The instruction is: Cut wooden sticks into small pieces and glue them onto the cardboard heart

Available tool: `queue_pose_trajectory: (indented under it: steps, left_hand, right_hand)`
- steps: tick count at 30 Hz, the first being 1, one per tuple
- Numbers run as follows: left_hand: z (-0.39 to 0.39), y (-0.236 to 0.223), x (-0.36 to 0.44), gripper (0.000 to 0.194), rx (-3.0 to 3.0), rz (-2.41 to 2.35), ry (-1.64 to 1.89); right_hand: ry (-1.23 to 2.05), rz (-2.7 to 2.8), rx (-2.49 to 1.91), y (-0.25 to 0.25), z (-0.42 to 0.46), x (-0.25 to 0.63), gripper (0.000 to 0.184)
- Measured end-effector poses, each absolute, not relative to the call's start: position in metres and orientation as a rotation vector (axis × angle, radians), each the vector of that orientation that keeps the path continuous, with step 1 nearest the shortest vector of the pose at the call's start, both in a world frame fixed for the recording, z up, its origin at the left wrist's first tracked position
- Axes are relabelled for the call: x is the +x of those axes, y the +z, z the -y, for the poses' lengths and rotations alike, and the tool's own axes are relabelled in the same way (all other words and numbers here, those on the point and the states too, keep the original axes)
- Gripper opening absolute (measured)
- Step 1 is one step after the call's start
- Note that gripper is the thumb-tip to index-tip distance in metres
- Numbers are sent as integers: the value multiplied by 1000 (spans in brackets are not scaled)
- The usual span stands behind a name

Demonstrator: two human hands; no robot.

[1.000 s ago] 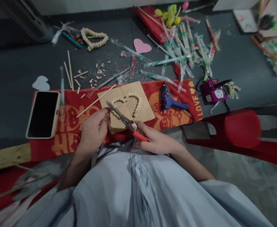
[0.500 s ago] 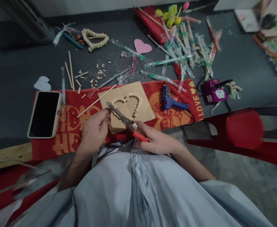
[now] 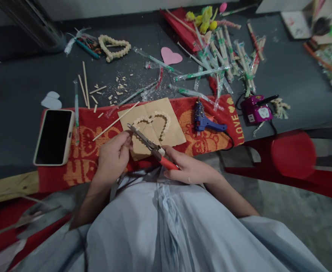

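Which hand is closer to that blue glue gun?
The right hand: holding red-handled pliers, it is below and left of the blue glue gun in the picture. The left hand is farther left, across the brown paper.

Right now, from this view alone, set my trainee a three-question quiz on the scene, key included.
1. Which hand holds the red-handled tool?
2. True or false: the blue glue gun lies on the red towel.
3. Where does the pink heart lie?
A) Under the glue gun
B) On the towel
C) On the dark tabletop, beyond the towel

Key:
1. The right hand
2. True
3. C
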State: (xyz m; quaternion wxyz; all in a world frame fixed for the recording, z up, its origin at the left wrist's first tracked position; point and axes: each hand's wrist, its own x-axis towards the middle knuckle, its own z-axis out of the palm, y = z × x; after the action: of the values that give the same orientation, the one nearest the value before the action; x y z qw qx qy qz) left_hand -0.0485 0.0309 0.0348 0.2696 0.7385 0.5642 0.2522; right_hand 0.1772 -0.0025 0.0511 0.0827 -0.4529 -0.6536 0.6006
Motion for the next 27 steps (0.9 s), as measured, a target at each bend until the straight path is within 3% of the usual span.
queue_pose_trajectory:
  steps: [27]
  left_hand:
    - [-29, 35, -48, 17, 1959, -1553, 599]
  right_hand:
    - [1733, 2018, -1397, 53, 3, 177, 39]
